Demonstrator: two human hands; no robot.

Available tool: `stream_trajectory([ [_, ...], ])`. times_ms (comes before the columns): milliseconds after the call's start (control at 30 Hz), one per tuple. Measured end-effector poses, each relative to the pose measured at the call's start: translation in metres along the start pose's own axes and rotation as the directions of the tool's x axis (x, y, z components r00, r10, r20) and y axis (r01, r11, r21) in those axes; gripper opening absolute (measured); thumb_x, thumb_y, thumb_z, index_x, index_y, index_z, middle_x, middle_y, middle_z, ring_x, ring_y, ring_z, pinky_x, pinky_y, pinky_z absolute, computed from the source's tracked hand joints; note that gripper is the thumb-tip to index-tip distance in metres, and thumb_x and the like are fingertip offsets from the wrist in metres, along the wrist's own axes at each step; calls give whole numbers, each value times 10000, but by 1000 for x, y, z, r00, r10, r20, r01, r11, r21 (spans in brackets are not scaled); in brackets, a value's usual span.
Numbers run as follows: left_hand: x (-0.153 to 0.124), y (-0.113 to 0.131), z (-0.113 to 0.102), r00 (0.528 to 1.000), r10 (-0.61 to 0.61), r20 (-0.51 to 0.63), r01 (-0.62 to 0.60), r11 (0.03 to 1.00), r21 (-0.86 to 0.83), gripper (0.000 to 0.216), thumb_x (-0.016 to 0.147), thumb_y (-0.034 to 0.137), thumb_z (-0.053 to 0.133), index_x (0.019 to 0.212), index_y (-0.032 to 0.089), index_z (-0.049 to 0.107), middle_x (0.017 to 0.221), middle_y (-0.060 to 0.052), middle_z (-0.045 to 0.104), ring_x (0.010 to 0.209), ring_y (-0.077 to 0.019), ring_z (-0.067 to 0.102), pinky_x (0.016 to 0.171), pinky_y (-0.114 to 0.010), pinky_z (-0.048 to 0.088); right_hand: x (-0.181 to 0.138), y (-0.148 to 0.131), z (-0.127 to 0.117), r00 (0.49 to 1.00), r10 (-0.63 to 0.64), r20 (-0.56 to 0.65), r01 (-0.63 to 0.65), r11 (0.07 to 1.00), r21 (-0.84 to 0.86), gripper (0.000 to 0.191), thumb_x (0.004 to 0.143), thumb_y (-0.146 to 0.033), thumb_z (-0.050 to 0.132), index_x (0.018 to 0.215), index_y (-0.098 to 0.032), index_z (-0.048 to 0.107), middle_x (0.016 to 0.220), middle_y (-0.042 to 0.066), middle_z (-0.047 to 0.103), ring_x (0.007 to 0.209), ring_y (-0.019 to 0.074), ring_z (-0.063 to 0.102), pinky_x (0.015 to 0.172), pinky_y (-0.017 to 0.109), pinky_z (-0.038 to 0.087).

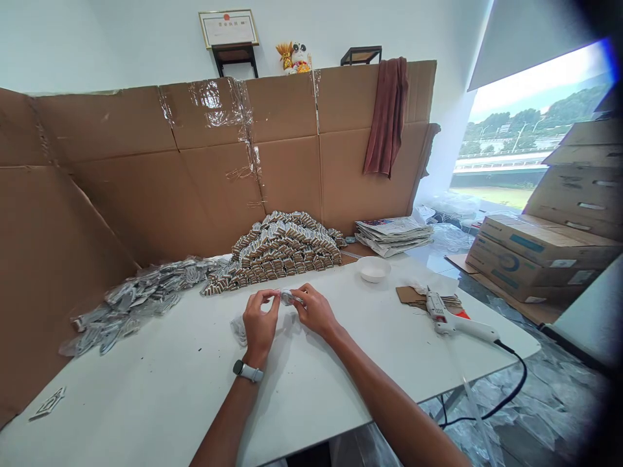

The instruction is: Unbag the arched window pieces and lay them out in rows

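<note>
Biggest first, clock read from the hands, 12 straight ahead. Cardboard screen (214,188) stands along the back edge, 10 to 1; probably there to back up loose stock. White surface (170,395) carries nearly everything. Cartons (530,253) stacked off it at 3, by the window.

Stacked bundles (287,253) at 12, just behind the hands: packed in rows, mound-shaped, close to the screen. Looks like tight stacking so they hold themselves up. Bagged grey pieces (150,285) at 10, loose heap, no order; slick bags would slump if piled higher, I'd guess. Newspaper stack (394,235) at 1-2, flat, out of the work zone. Dark red cloth (388,117) draped over the screen's top at 1, off the surface.

Glue gun (452,321) at 3-4, nozzle end at the brown card pieces (413,297), handle and cord off to the right; likely keeps drips off the white top and the cord clear of the arms. White bowl (374,269) at 2, within right-side reach.

Left hand (261,324): thumb and fingertips pinch the near-left edge of the small grey item (287,298). Right hand (313,308): thumb and fingers pinch its right side. Item sits between the two, held above the surface; two-sided grip presumably steadies something that small. Fine detail too small to read.

Clear plastic (238,331) lies just beside the left hand at 8. Small patterned piece (47,403) alone at 8, well apart, near the edge.
</note>
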State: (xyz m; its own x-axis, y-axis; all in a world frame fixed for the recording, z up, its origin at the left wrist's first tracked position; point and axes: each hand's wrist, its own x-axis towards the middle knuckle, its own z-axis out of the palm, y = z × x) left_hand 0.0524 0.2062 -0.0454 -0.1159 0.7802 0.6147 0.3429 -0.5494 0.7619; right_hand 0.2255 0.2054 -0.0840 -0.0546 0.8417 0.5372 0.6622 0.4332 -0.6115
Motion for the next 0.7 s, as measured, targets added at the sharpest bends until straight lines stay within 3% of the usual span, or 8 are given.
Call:
stream_trajectory([
  [133, -3, 0, 3, 1000, 13, 27, -12, 999, -39, 105, 880, 369, 782, 900, 268, 799, 1009, -58, 782, 967, -255, 669, 952, -406, 524, -1, 2, -1, 1000, -19, -24, 19, 1000, -4, 332, 1023, -162, 616, 1289, -313, 745, 1122, 32, 670, 840, 164, 655, 793, 263, 499],
  [300, 3, -3, 9, 991, -133, -23, 124, 966, -226, 271, 847, 438, 846, 948, 217, 725, 946, -54, 763, 888, -220, 709, 859, -363, 558, -1, 2, 2, 997, -60, -46, 60, 998, 4, 287, 1036, -169, 609, 1268, -283, 734, 1124, 41, 658, 825, 166, 644, 788, 274, 509],
  [533, 9, -1, 8, 929, -368, 30, 332, 797, -504, 479, 693, 464, 952, 938, 197, 639, 934, -43, 746, 923, -202, 723, 888, -363, 567, 4, -5, 5, 989, -132, -65, 134, 991, 27, 257, 1087, -170, 507, 1277, -232, 669, 1230, 98, 686, 1151, 242, 634, 996, 359, 525],
  [700, 8, 0, 7, 891, -441, 105, 415, 702, -579, 512, 671, 469, 975, 952, 193, 647, 964, -28, 712, 889, -162, 705, 907, -354, 563, 2, -7, 1, 987, -158, -24, 158, 987, 37, 365, 1085, -121, 461, 1386, -246, 623, 1265, 94, 720, 1139, 234, 670, 1005, 367, 543],
])
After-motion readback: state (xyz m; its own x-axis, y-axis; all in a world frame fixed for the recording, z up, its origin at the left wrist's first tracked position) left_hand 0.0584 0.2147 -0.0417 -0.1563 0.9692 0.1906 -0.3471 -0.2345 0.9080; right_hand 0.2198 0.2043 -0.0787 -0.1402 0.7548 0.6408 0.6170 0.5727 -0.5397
